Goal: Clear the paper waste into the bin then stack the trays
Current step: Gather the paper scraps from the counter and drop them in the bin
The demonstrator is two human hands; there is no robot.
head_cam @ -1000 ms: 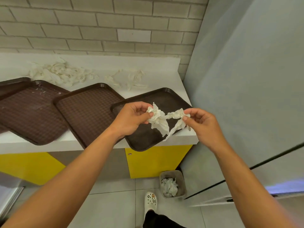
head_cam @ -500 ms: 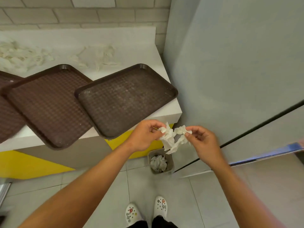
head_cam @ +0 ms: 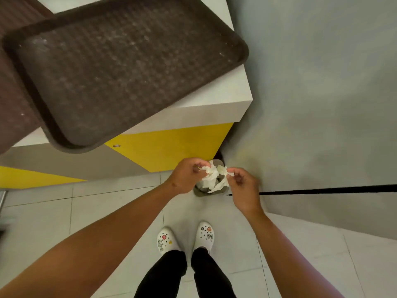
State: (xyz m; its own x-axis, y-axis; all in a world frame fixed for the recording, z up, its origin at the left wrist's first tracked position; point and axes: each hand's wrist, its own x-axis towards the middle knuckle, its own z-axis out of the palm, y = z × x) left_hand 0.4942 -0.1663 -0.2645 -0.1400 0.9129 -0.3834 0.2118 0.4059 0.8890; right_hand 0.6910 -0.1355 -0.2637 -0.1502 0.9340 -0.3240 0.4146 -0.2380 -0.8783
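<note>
Crumpled white paper waste is held in the air directly above the bin, which stands on the floor at the foot of the worktop's right end, against the grey wall. Left hand pinches one end of the wad with fingers curled around it; right hand pinches the other end between thumb and fingertips, remaining fingers loosely curled. Paper not yet released; the bin's contents are mostly hidden behind the hands and paper, so fill level cannot be read. On the worktop, a dark brown tray sits at the right front corner, its near corner overhanging the front edge; its surface is bare apart from pale specks. A second tray lies to its left, partly under the first's left rim, cut by the frame edge. Judgement: this handful is one release from being binned. The trays overlap but are not squared into a stack, so stacking remains. Whether more paper lies further back on the worktop cannot be told. White clogs stand on the tiled floor, close before the bin.
</note>
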